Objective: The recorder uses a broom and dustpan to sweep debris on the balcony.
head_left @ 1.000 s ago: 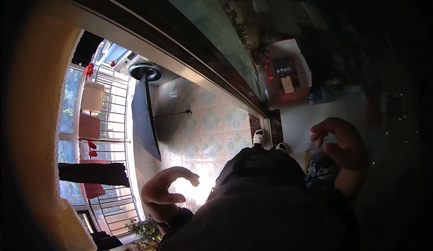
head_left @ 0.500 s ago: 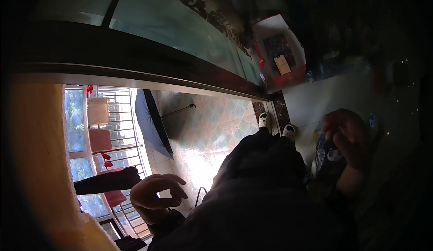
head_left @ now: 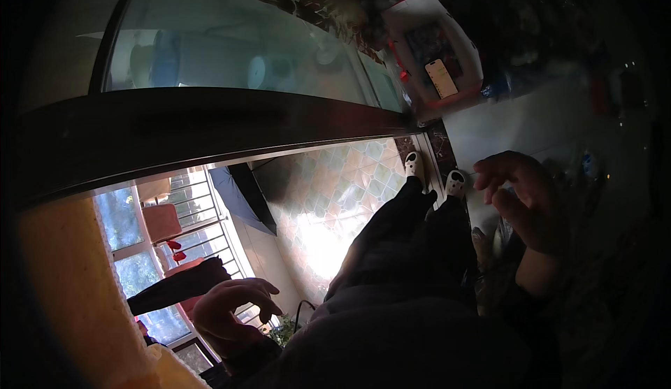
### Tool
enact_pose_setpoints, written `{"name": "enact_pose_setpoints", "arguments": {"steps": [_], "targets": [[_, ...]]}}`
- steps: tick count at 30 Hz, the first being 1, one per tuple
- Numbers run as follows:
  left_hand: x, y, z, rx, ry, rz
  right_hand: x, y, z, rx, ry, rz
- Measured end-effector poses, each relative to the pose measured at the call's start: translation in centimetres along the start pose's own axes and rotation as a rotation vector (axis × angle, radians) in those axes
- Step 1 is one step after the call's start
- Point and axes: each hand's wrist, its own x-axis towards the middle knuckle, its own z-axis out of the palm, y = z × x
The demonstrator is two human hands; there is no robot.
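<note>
My left hand (head_left: 231, 312) is raised at the lower left, its fingers loosely bent and apart with nothing in them. Behind it in the picture hangs a long dark cloth-like thing (head_left: 178, 285); I cannot tell that they touch. On the right, my right hand (head_left: 524, 200) hovers in the air, empty, with bent, spread fingers. Below me a white shoe with dark spots (head_left: 414, 164) and a second white shoe (head_left: 456, 183) stand by the door sill (head_left: 439, 153). A phone (head_left: 441, 78) with a lit screen lies in an open white and red box (head_left: 465, 43).
A dark door frame (head_left: 210, 120) with a glass panel (head_left: 231, 53) crosses the upper left. Beyond it are a patterned tile floor (head_left: 349, 186), an open blue-grey umbrella (head_left: 241, 197), a plant (head_left: 283, 331) and a barred window with pink cloths (head_left: 162, 221). A yellowish wall (head_left: 56, 270) stands left.
The door frame and window sit lower at the left, and the box sits slightly higher, as my view shifts. Both hands stay raised and empty.
</note>
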Motion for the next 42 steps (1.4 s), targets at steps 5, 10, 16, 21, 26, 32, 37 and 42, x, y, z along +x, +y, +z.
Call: {"name": "enact_pose_setpoints", "arguments": {"steps": [5, 10, 16, 21, 26, 32, 37, 42], "targets": [[2.6, -0.3, 0.1, 0.011, -0.253, 0.001, -0.7, -3.0, -0.8, -0.073, 0.108, 0.034], [6.0, 1.8, 1.7, -0.012, -0.479, 0.111, -5.6, -6.2, -3.4, -0.134, 0.361, 0.341], [8.8, 1.4, 9.0, -0.564, -0.516, 0.578, -12.8, -9.5, -5.9, -0.076, 0.856, 0.247], [14.2, 6.2, 13.4, -0.562, -0.852, 0.494, -16.4, -10.7, -8.1, -0.160, 0.999, 0.038], [20.7, 9.4, 16.1, -0.528, -1.026, 0.569, -21.3, -1.5, -12.8, 0.838, 1.020, 0.001], [30.3, 13.4, 23.6, -0.524, -1.594, 0.592, -35.7, 11.0, -7.2, 0.924, 1.754, -0.007], [32.8, 17.7, 33.2, -0.506, -1.732, 0.553, -42.5, 15.7, 1.9, 0.611, 2.149, 0.320], [33.0, 23.8, 45.8, -0.423, -1.836, 0.415, -44.9, 20.2, -0.9, 0.993, 2.471, 0.581]]}}
